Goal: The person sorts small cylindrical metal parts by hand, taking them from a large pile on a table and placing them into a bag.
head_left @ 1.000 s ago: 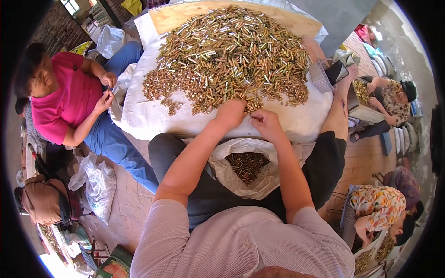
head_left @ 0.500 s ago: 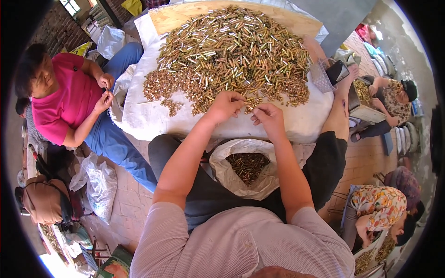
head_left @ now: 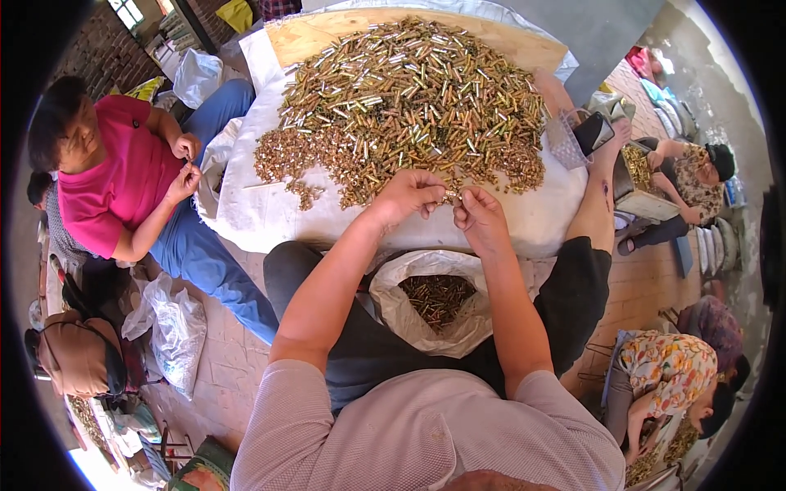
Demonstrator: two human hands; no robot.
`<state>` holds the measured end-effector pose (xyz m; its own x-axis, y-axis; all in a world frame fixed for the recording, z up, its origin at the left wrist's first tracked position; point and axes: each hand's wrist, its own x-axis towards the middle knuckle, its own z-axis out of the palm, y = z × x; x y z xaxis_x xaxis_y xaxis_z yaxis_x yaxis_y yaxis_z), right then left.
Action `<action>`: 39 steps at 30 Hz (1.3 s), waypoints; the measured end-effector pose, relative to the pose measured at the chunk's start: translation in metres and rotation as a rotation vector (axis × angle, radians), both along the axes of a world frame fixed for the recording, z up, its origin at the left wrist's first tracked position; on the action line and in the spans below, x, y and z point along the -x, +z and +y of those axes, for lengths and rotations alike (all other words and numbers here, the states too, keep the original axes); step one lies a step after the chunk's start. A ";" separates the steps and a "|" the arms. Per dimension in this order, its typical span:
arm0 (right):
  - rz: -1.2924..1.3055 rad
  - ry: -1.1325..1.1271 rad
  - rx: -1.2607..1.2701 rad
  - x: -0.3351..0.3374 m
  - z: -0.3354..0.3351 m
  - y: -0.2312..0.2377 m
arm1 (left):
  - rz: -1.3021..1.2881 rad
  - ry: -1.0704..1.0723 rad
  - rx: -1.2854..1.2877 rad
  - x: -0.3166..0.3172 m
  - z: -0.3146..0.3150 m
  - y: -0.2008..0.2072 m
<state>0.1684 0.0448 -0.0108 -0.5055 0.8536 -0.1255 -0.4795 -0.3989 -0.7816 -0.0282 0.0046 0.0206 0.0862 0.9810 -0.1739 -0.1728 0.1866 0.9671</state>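
Two bare hands at frame centre, over the near edge of the white cloth (head_left: 262, 217). Left hand (head_left: 409, 196): thumb and fingers pinched on a small brass-coloured metal piece (head_left: 449, 195). Right hand (head_left: 481, 214): fingertips bent in, pinching the piece from its other side. Hands nearly touching, piece between them; exact shape too small to tell.

Big pile of metal tubes (head_left: 417, 90), gold and silver tones, upper centre, just beyond the hands. Smaller copper-coloured bits (head_left: 286, 151) at the pile's left edge. Wooden board (head_left: 319, 37) behind the pile, top of frame. Open white sack (head_left: 393, 319) below the hands, lower centre, between the legs, dark tubes (head_left: 438, 299) inside.

Right of the pile: mesh basket (head_left: 563, 146), dark phone (head_left: 594, 131) beside it. Upper left: person in a pink shirt (head_left: 123, 168), both hands close together. Lower right: person in a floral shirt (head_left: 667, 364), bent over. Left, on the floor: plastic bag (head_left: 182, 344), filled.
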 end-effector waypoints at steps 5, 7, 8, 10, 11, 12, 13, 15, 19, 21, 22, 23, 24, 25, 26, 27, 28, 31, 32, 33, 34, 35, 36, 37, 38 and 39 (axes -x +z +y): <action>-0.012 0.010 0.003 0.000 -0.001 0.003 | -0.001 -0.019 -0.006 -0.002 0.001 0.000; -0.006 0.017 0.015 0.000 -0.002 0.006 | -0.002 -0.021 -0.013 -0.001 0.001 -0.002; -0.005 0.018 0.016 0.000 -0.001 0.004 | -0.002 -0.024 -0.021 -0.001 0.001 -0.003; -0.007 0.052 0.029 -0.004 0.002 0.001 | 0.010 -0.026 -0.033 -0.002 0.000 -0.001; -0.007 0.051 0.028 -0.005 0.003 0.000 | 0.023 -0.027 -0.045 -0.002 0.000 0.000; -0.022 0.045 0.024 -0.005 0.003 0.000 | 0.023 -0.027 -0.045 -0.003 -0.001 0.000; -0.037 0.038 0.020 -0.004 0.002 0.001 | 0.031 -0.013 -0.055 -0.004 -0.001 0.001; -0.067 0.021 0.004 -0.003 0.001 0.001 | 0.040 0.001 -0.067 -0.004 -0.002 0.001; -0.119 -0.001 -0.033 -0.002 0.001 0.001 | 0.056 0.002 -0.079 -0.004 -0.002 0.000; -0.116 -0.009 -0.023 -0.002 0.000 0.000 | 0.059 0.000 -0.085 -0.005 -0.002 0.000; -0.113 -0.016 -0.012 -0.001 0.000 -0.001 | 0.053 0.003 -0.086 -0.005 -0.002 0.000; -0.113 -0.017 -0.012 -0.001 -0.001 -0.003 | 0.048 0.006 -0.086 -0.006 -0.003 0.000; -0.079 -0.025 0.021 0.001 -0.003 -0.004 | 0.048 0.008 -0.086 -0.007 -0.003 -0.002; -0.045 -0.034 0.053 0.003 -0.004 -0.005 | 0.014 0.006 -0.086 -0.008 -0.003 -0.003; -0.045 -0.032 0.053 0.004 -0.006 -0.006 | -0.019 0.005 -0.087 -0.009 -0.003 -0.005; -0.009 -0.031 0.070 0.005 -0.007 -0.007 | -0.020 0.005 -0.087 -0.011 -0.004 -0.006; 0.027 -0.030 0.087 0.005 -0.008 -0.008 | -0.084 0.021 -0.063 -0.014 -0.004 -0.008; 0.091 -0.006 0.055 0.000 -0.006 -0.022 | -0.153 0.056 -0.034 -0.021 -0.006 -0.011; 0.090 -0.008 0.053 -0.003 -0.004 -0.027 | -0.158 0.077 -0.029 -0.024 -0.006 -0.011; 0.093 -0.011 0.055 -0.003 -0.004 -0.028 | -0.158 0.078 -0.028 -0.025 -0.006 -0.012; 0.095 -0.014 0.057 -0.003 -0.005 -0.029 | -0.173 0.082 -0.019 -0.026 -0.007 -0.013; 0.096 -0.015 0.057 -0.003 -0.005 -0.029 | -0.189 0.085 -0.009 -0.027 -0.007 -0.014; 0.089 -0.021 0.057 -0.003 -0.005 -0.027 | -0.188 0.084 -0.009 -0.027 -0.007 -0.014; 0.082 -0.028 0.057 -0.003 -0.006 -0.025 | -0.165 0.055 -0.012 -0.025 -0.006 -0.013; 0.082 -0.031 0.057 -0.005 -0.006 -0.022 | -0.143 0.025 -0.015 -0.024 -0.005 -0.012; 0.044 -0.027 0.056 -0.007 -0.005 -0.016 | -0.143 0.022 -0.015 -0.022 -0.004 -0.007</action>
